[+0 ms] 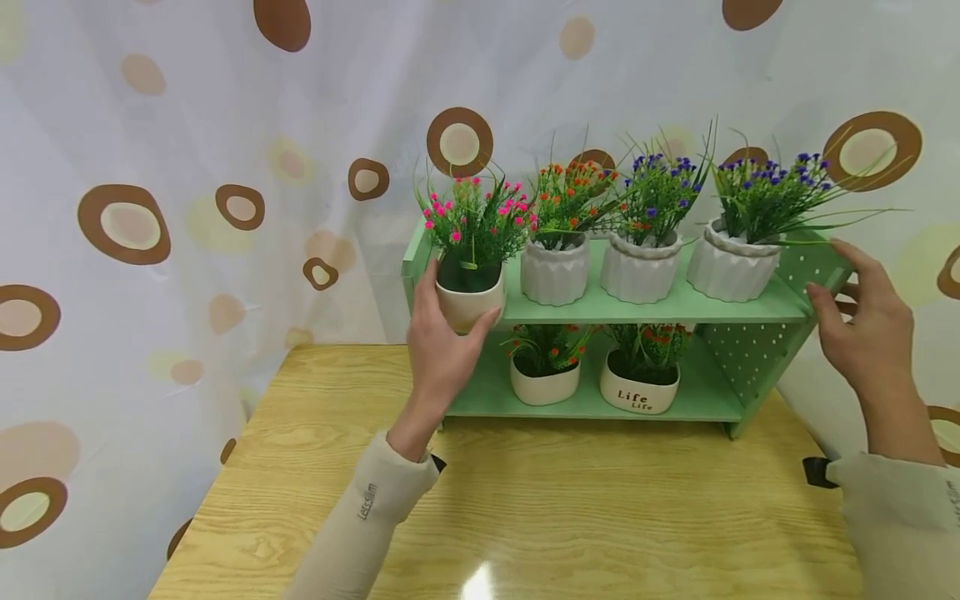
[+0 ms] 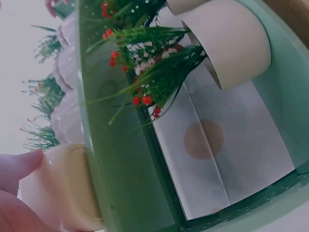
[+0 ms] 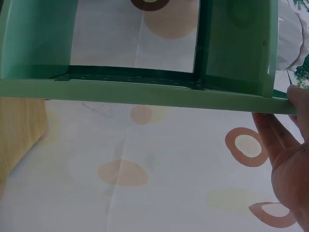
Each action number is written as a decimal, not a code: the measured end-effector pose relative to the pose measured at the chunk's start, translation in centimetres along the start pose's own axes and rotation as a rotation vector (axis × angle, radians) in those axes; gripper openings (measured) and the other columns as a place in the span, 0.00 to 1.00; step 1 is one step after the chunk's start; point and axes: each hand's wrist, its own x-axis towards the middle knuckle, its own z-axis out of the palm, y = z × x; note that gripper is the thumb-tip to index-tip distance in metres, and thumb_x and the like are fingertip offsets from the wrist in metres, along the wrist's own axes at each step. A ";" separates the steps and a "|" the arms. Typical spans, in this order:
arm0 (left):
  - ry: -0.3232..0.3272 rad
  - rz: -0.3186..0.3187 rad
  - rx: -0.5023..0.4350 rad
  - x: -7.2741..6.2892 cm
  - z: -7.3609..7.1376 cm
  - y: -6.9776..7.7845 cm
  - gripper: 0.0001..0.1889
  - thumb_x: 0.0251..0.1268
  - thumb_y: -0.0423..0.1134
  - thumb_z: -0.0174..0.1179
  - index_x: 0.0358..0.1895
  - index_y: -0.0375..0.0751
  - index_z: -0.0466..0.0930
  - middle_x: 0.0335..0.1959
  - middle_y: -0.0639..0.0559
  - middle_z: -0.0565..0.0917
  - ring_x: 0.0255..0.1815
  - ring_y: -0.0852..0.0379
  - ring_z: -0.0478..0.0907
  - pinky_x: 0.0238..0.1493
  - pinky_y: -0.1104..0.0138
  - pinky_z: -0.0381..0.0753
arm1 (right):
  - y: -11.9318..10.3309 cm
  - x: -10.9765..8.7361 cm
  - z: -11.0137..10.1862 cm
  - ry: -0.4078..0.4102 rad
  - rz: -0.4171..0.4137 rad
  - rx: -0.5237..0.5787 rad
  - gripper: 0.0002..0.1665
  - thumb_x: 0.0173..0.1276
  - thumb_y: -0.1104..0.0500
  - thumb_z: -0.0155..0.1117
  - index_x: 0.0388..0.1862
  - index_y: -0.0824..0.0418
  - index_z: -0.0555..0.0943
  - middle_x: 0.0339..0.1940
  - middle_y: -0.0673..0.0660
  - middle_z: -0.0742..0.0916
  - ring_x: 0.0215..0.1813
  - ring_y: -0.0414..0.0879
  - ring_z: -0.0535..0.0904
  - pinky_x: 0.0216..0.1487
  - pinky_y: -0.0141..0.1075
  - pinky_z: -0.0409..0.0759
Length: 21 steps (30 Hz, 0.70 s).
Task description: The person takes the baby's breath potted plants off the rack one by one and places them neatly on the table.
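My left hand (image 1: 444, 337) grips a cream oval pot with pink artificial flowers (image 1: 471, 302), thumb at its front and fingers at its left side. In the left wrist view this pot (image 2: 63, 186) sits at the upper board's end. My right hand (image 1: 866, 325) holds the right side panel of the green two-tier shelf (image 1: 821, 258), thumb toward the front edge and fingers on the outside. Beside the pink pot stand three white fluted pots: one with orange flowers (image 1: 555, 271), one with blue and some orange (image 1: 641, 271), one with purple-blue (image 1: 735, 267).
On the lower tier are two cream pots with red-orange flowers, a plain one (image 1: 545, 385) and one lettered "Life" (image 1: 639, 392). The shelf stands toward the back of a wood-grain table (image 1: 600, 508). A white curtain with brown circles (image 1: 187, 100) hangs behind.
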 end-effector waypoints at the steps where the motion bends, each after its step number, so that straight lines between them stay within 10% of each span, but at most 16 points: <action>1: -0.003 0.004 -0.005 -0.3 -0.3 0.1 0.52 0.58 0.49 0.78 0.80 0.36 0.59 0.76 0.42 0.70 0.72 0.43 0.74 0.67 0.47 0.79 | 0.0 0.0 0.0 0.000 0.000 0.000 0.36 0.82 0.52 0.55 0.84 0.38 0.59 0.74 0.66 0.75 0.65 0.75 0.77 0.59 0.09 0.60; 21: -0.068 0.069 -0.146 -6.3 -5.0 0.1 0.54 0.53 0.41 0.82 0.82 0.43 0.57 0.77 0.46 0.69 0.75 0.50 0.71 0.69 0.50 0.78 | -0.1 0.1 0.1 0.003 0.021 0.000 0.35 0.82 0.53 0.55 0.83 0.38 0.59 0.75 0.65 0.75 0.66 0.74 0.76 0.61 0.10 0.61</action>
